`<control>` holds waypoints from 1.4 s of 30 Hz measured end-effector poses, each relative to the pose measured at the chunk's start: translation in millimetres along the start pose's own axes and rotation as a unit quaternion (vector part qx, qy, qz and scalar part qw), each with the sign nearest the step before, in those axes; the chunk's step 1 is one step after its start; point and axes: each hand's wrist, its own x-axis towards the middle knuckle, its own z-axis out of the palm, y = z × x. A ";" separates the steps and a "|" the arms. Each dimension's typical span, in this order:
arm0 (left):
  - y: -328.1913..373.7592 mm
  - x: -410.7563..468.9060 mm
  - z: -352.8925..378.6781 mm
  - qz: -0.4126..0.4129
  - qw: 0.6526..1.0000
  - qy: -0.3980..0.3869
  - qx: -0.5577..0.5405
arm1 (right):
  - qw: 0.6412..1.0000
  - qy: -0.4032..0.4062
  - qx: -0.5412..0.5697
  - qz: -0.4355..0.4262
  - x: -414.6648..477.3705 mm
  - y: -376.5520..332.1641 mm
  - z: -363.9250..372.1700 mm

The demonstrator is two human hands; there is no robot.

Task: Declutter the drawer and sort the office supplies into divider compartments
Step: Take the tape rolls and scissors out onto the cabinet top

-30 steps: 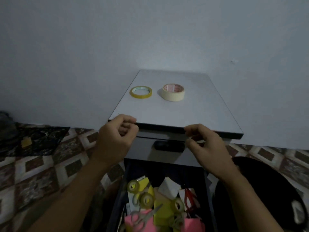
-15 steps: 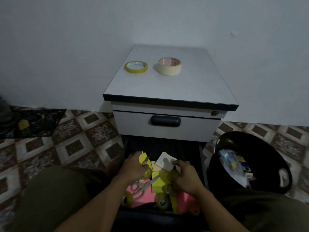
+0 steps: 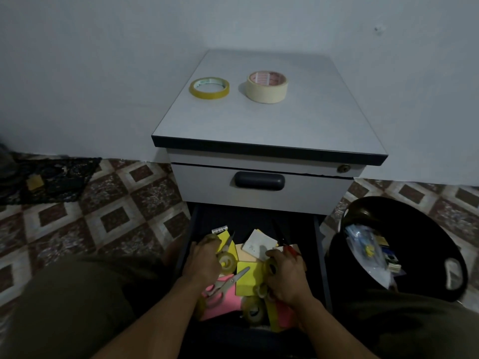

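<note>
Plain grey wall, patterned tile floor [image 3: 108, 208]. Low cabinet [image 3: 272, 125] stood against the wall; yellow tape ring [image 3: 209, 88] and masking tape roll [image 3: 267, 86] lay side by side toward the back of its top, well apart from the front edge. Upper drawer [image 3: 204, 187] sat closed. Lower drawer [image 3: 317, 237] was pulled out, clutter piled in its near half, dark bare bottom showing behind. Black bin [image 3: 414, 211] sat just beside the right rail. Hands were apart: left hand [image 3: 204, 260] gripped a clear tape roll [image 3: 228, 263]; right hand [image 3: 285, 278] curled round a second tape roll [image 3: 270, 268]. Scissors [image 3: 225, 282] lay between them across the yellow pad [image 3: 250, 279] and pink pad [image 3: 220, 305].
</note>
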 end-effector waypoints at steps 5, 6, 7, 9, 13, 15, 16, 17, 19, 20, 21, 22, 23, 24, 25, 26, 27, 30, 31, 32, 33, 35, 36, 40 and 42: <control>-2.6 -2.1 -3.1 0.038 0.998 -0.026 0.039 | 1.000 0.020 0.016 -0.002 -2.4 -1.3 -1.8; -2.9 -2.2 -2.0 0.035 0.997 -0.031 0.054 | 1.000 0.022 0.021 -0.002 -2.7 -1.2 -2.1; -1.3 -3.1 -2.0 0.033 0.997 -0.033 0.069 | 0.999 0.024 0.025 -0.002 -2.5 -0.7 -1.8; 3.9 -5.5 -4.6 0.028 0.995 -0.031 0.094 | 0.999 0.024 0.031 -0.001 -3.2 -1.8 -2.8; 10.0 -7.1 -8.1 0.033 0.994 -0.022 0.106 | 0.998 0.028 0.047 -0.005 -3.6 -1.1 -2.8; 8.7 -7.5 -7.5 0.046 0.996 0.001 0.082 | 0.997 0.041 0.062 -0.011 -3.1 0.5 -3.2; 8.1 -8.9 -7.8 0.051 0.996 0.006 0.073 | 0.996 0.044 0.074 -0.010 -3.5 0.2 -4.3; 6.9 -10.1 -8.1 0.055 0.996 0.007 0.063 | 0.996 0.045 0.082 -0.009 -3.6 -0.7 -5.9; 6.0 -12.2 -9.8 0.069 0.997 0.005 0.032 | 0.995 0.048 0.088 -0.010 -4.5 -2.9 -9.3; 7.3 -13.6 -12.5 0.078 0.997 0.007 0.013 | 0.995 0.051 0.089 -0.014 -5.1 -4.2 -11.0; 7.4 -13.8 -14.5 0.086 0.996 0.009 -0.007 | 0.994 0.052 0.092 -0.017 -5.4 -4.7 -11.6; 8.2 -13.6 -17.0 0.095 0.995 0.012 -0.030 | 0.994 0.047 0.095 -0.018 -6.2 -5.4 -12.6; 8.4 -13.0 -19.7 0.099 0.993 0.016 -0.055 | 0.994 0.043 0.102 -0.020 -6.9 -6.1 -13.7; 8.2 -12.5 -22.1 0.096 0.992 0.017 -0.081 | 0.993 0.044 0.111 -0.022 -7.8 -7.1 -15.4; 8.8 -13.1 -25.1 0.090 0.990 0.019 -0.103 | 0.991 0.048 0.119 -0.024 -8.4 -7.8 -17.2; 10.2 -14.4 -28.6 0.084 0.989 0.019 -0.122 | 0.990 0.054 0.126 -0.025 -9.3 -9.2 -19.9; 11.8 -15.9 -31.5 0.077 0.987 0.019 -0.140 | 0.989 0.057 0.136 -0.024 -10.9 -10.6 -23.0; 22.6 -20.2 -40.9 0.074 0.980 0.030 -0.180 | 0.984 0.059 0.166 -0.023 -16.3 -16.0 -34.7; 27.8 -21.9 -45.7 0.073 0.978 0.043 -0.190 | 0.983 0.063 0.171 -0.027 -17.4 -17.5 -38.3; 33.3 -24.1 -51.1 0.073 0.976 0.055 -0.198 | 0.982 0.068 0.175 -0.035 -18.8 -19.8 -42.8; 38.4 -27.0 -56.8 0.076 0.973 0.066 -0.206 | 0.980 0.073 0.182 -0.043 -20.2 -22.5 -47.8; 48.3 -36.8 -69.6 0.089 0.968 0.080 -0.220 | 0.975 0.083 0.200 -0.057 -24.1 -28.5 -59.9; 52.6 -42.7 -76.3 0.097 0.965 0.087 -0.226 | 0.972 0.088 0.207 -0.065 -26.4 -32.1 -67.3; 67.8 -66.0 -107.8 0.124 0.952 0.115 -0.255 | 0.960 0.110 0.236 -0.105 -40.4 -48.5 -99.6; 76.3 -75.9 -128.7 0.138 0.944 0.125 -0.273 | 0.952 0.122 0.252 -0.124 -47.7 -58.9 -119.5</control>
